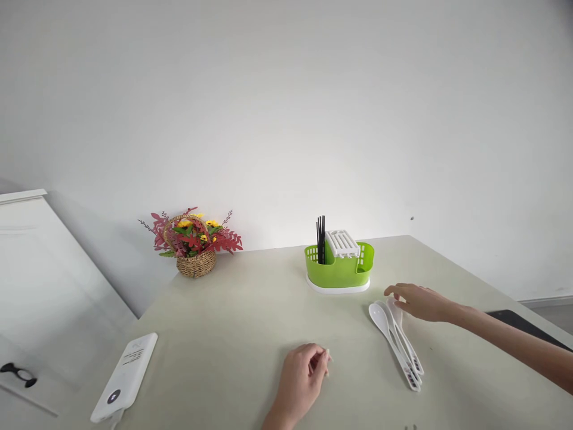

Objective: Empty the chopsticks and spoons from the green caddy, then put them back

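My right hand (421,301) reaches in from the right and rests flat with its fingers over the bowls of several white plastic spoons (396,340) lying side by side on the table. It does not grip them. My left hand (303,377) lies on the table near the front edge, fingers loosely curled, holding nothing. A green cutlery caddy (340,270) with a white slotted insert stands behind the spoons. Black chopsticks (320,239) stand upright in its left part.
A wicker basket of red and yellow artificial flowers (194,242) stands at the table's back left. A white remote-like device (128,376) lies at the front left edge. A dark flat object (514,319) sits at the right edge. A white cabinet (40,286) stands left.
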`<act>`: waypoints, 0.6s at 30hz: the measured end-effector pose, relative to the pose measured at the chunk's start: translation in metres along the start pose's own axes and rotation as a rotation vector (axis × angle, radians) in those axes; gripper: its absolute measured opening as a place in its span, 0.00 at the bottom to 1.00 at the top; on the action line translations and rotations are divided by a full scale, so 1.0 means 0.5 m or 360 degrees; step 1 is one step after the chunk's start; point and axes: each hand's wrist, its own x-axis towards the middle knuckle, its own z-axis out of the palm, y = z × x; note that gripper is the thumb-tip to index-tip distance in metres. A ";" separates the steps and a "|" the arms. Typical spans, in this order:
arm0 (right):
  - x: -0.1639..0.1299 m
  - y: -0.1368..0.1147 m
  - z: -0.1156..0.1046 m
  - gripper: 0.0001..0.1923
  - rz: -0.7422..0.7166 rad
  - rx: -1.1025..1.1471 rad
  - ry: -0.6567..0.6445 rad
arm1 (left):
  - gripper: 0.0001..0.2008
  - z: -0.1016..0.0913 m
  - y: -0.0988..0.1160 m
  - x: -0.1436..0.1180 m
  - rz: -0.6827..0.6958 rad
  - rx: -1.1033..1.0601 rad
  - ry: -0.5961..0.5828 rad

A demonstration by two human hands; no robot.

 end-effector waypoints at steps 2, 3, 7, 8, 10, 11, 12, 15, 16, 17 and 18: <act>0.004 0.004 0.002 0.19 0.0007 0.0063 0.0003 | 0.22 -0.001 0.001 -0.001 -0.0011 0.0003 -0.0007; 0.005 0.007 0.003 0.18 0.0005 0.0107 -0.0008 | 0.22 -0.001 0.001 -0.001 -0.0014 0.0002 -0.0010; -0.001 0.016 0.001 0.18 -0.0017 0.0326 -0.0095 | 0.23 -0.001 -0.002 0.000 -0.0005 -0.0015 0.0000; -0.005 0.018 -0.001 0.18 -0.0018 0.0373 -0.0102 | 0.23 0.000 -0.003 0.001 -0.0004 -0.0019 0.0002; -0.014 0.023 -0.010 0.19 -0.0012 0.0440 -0.0072 | 0.23 0.000 -0.005 0.001 -0.0006 -0.0023 0.0005; -0.019 0.026 -0.016 0.19 -0.0006 0.0462 -0.0040 | 0.22 0.001 -0.006 0.002 -0.0007 -0.0024 0.0008; -0.024 0.029 -0.025 0.20 0.0003 0.0477 -0.0003 | 0.22 0.001 -0.007 0.002 -0.0006 -0.0024 0.0010; -0.037 0.038 -0.061 0.21 0.0031 0.0491 0.0120 | 0.22 0.002 -0.008 0.000 0.0005 -0.0029 0.0013; -0.041 0.041 -0.076 0.20 0.0042 0.0484 0.0166 | 0.21 0.002 -0.008 0.000 0.0011 -0.0031 0.0012; -0.045 0.043 -0.093 0.20 0.0055 0.0469 0.0214 | 0.21 0.001 -0.008 -0.001 0.0017 -0.0033 0.0012; -0.050 0.044 -0.110 0.19 0.0070 0.0449 0.0262 | 0.21 0.001 -0.008 -0.002 0.0020 -0.0034 0.0014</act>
